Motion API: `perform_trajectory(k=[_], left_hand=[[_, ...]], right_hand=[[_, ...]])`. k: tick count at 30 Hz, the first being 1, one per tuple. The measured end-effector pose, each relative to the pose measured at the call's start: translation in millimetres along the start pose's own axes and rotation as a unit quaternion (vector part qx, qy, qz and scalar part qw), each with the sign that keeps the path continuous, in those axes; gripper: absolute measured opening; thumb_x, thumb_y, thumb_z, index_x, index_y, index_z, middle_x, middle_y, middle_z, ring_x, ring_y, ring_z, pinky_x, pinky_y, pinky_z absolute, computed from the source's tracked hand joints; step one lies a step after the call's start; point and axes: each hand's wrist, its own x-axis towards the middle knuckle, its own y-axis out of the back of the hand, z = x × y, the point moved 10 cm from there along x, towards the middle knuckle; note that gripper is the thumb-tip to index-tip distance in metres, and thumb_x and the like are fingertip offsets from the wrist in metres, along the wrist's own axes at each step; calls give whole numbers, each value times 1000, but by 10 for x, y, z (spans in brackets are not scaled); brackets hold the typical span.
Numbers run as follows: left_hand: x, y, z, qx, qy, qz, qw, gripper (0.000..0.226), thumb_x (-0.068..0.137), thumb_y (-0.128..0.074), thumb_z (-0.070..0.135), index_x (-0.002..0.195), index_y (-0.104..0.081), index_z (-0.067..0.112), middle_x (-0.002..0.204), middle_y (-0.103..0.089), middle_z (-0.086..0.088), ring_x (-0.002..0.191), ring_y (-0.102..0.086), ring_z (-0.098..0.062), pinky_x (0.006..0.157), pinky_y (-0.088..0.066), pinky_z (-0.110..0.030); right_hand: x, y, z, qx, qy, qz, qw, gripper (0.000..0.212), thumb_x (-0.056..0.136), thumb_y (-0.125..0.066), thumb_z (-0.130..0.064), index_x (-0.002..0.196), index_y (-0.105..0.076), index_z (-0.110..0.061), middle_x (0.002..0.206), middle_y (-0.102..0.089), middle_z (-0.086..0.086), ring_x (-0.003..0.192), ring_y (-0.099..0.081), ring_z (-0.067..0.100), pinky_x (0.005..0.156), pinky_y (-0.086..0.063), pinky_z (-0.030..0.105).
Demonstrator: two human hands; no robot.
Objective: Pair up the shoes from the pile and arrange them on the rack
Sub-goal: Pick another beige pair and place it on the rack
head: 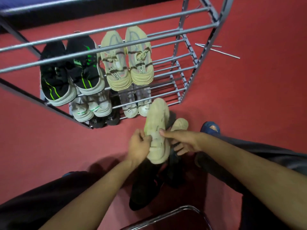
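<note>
Two hands hold one beige sneaker just in front of the shoe rack.

Left to right: a black-and-green pair point(69, 70) sits on the rack point(182, 47) beside a beige pair point(127, 58), with paler pairs on the shelves below. The left hand point(138, 147) pinches the beige sneaker point(157, 130) at its near-left edge, and the right hand point(182, 141) curls round its right side, thumb on top. A matching beige shoe point(180, 124) lies just behind it on the red floor point(249, 90), and a black shoe point(146, 185) lies underneath. The sneaker looks light, with a soft knit upper and a firmer sole; gripping at the collar or midsole should hold best.
</note>
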Motion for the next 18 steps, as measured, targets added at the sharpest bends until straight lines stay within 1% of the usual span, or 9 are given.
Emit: perform_trajectory(k=[1,2,4,6,8,11,13,16,18], left_hand=[[-75,-205,103,-19,-4,-26,999,30,86,-61,11,71,-39,23,64,-45,6,60,-41,-14,62,-39,-34],[-148,-376,187,-36,-7,-43,998,29,87,-61,11,71,-40,23,65,-47,8,60,-43,-12,64,-41,-36],[-246,-628,338,-30,-24,-53,998,28,89,-61,13,72,-41,23,64,-51,8,60,-47,-11,68,-45,-38],[-247,-801,496,19,-64,-73,995,22,90,-60,26,75,-45,20,65,-61,6,61,-57,-15,70,-49,-38],[-109,-978,502,107,-74,-99,987,25,91,-54,42,85,-52,18,78,-72,-2,76,-68,-25,73,-53,-40],[263,-1162,218,268,-25,-93,959,29,96,-48,37,111,-53,13,109,-70,-17,104,-65,-39,86,-52,-44],[469,-1396,55,334,-15,-114,936,37,95,-50,31,125,-48,9,124,-61,-19,116,-58,-39,93,-48,-43],[777,-1872,68,417,-72,-144,894,52,92,-56,30,137,-42,8,138,-47,-16,128,-46,-35,104,-41,-43],[959,-2207,147,449,-111,-169,870,65,87,-62,26,145,-35,9,144,-41,-13,134,-41,-34,108,-38,-41]], right_hand=[[-74,-6,-39,19,22,-22,999,64,85,-63,-62,129,-58,-15,122,-66,2,114,-63,25,98,-52,41],[-142,77,-103,28,50,-15,998,52,88,-66,-50,125,-62,-14,116,-72,6,108,-69,23,94,-55,40],[-318,411,-207,11,83,53,995,24,89,-67,-25,109,-68,-12,94,-77,8,85,-74,22,75,-60,34],[-515,856,-294,-65,88,150,983,6,87,-63,-16,90,-68,-13,77,-71,5,65,-67,17,59,-54,25],[-729,1275,-403,-147,94,228,958,5,86,-63,-19,84,-65,-15,78,-65,2,64,-60,12,54,-46,22],[-968,1773,-417,-174,55,270,946,16,88,-60,-26,91,-66,-11,87,-66,9,75,-65,24,65,-55,31],[-1081,2041,-416,-192,30,280,940,24,90,-57,-30,94,-65,-8,88,-67,12,76,-65,27,64,-53,33],[-1132,2345,-446,-180,24,296,938,22,91,-56,-28,80,-64,-11,78,-63,7,70,-60,22,55,-42,27],[-1066,2482,-464,-149,28,310,938,22,91,-55,-28,80,-63,-11,78,-63,6,72,-61,23,59,-46,29]])
